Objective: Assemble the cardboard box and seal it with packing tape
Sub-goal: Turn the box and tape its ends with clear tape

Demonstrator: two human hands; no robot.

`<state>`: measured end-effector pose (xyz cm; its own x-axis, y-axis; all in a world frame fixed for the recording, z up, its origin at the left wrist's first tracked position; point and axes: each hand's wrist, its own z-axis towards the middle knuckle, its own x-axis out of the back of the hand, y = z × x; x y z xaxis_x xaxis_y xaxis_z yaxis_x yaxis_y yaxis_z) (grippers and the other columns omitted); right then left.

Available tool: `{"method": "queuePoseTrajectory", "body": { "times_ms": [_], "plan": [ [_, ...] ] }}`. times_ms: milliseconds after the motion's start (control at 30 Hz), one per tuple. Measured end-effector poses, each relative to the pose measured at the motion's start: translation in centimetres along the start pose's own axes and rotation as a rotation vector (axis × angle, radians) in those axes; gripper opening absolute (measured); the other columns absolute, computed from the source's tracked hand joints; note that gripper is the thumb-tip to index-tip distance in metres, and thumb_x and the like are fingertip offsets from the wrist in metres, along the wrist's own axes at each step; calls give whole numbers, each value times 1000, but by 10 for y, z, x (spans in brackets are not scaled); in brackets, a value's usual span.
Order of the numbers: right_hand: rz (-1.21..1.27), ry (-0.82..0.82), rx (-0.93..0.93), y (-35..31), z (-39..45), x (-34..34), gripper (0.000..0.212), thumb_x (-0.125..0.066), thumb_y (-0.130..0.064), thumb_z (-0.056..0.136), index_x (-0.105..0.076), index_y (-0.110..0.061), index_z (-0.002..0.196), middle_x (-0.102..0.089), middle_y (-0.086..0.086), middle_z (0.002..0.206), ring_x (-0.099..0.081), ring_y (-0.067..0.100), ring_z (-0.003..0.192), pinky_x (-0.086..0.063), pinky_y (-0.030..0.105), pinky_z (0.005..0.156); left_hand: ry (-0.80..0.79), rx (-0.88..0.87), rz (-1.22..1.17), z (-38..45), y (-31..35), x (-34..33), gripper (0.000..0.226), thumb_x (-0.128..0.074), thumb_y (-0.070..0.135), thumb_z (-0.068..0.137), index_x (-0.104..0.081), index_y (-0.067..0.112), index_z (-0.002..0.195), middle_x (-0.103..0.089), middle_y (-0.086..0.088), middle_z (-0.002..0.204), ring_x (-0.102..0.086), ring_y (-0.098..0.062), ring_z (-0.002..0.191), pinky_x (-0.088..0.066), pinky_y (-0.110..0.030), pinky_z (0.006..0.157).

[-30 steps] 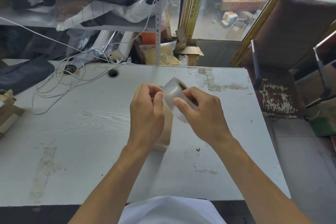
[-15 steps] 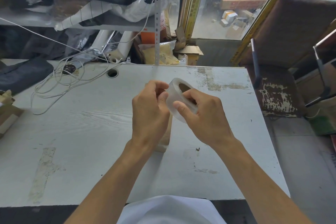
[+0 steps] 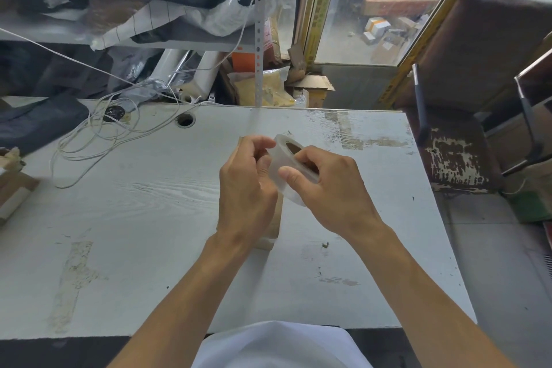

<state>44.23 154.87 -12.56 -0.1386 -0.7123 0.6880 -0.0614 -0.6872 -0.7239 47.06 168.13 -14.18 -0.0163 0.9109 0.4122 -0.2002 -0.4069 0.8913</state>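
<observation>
The right hand [image 3: 331, 188] gripped the roll of clear packing tape [image 3: 288, 169], thumb across its outer face and fingers curled round the far rim, holding it raised above the tabletop [image 3: 149, 218]; the left hand [image 3: 246, 185] was closed against the roll's near edge, fingertips bunched at the rim as if picking for the loose end, though whether it had actually caught the tape could not be told; compared with a second earlier, the left fingers had crept further up and over the roll and both hands had shifted slightly, but no strip had been drawn out, which suggested the end was not yet free and sealing had not begun; the cardboard box [image 3: 273, 219] lay directly beneath the hands, mostly hidden, only a brown edge showing below the left wrist; farther off, a tangle of white cable [image 3: 98, 134] sprawled near the tabletop's far left.
</observation>
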Motion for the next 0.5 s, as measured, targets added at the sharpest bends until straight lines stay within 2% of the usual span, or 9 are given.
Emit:
{"method": "queuePoseTrajectory", "body": {
  "times_ms": [100,233,400,500],
  "plan": [
    [-31,-2,23,1,2,5,20,-68,-36,90,-67,-16,92,-65,-2,80,-54,12,69,-38,13,59,20,51,-77,-1,-1,2,19,-56,5,98,-63,20,108,-66,9,94,-63,-1,89,-45,-6,74],
    [-116,11,102,1,1,8,23,-68,-36,90,-66,-13,93,-63,-3,79,-52,15,68,-38,15,61,76,112,-79,-5,0,-2,20,-64,18,97,-70,23,115,-62,4,102,-63,0,86,-47,-8,75],
    [-177,20,164,2,-3,5,22,-69,-33,90,-64,-12,93,-61,-2,81,-49,14,68,-34,10,59,135,168,-122,-1,0,-1,14,-72,14,90,-72,27,87,-71,1,87,-66,-4,75,-47,-13,69],
    [-182,29,183,3,-5,3,23,-69,-34,90,-64,-11,93,-63,-1,81,-50,15,69,-35,16,59,130,195,-92,1,2,-4,14,-68,14,92,-68,25,84,-69,0,88,-64,-8,77,-46,-12,68]
  ]
}}
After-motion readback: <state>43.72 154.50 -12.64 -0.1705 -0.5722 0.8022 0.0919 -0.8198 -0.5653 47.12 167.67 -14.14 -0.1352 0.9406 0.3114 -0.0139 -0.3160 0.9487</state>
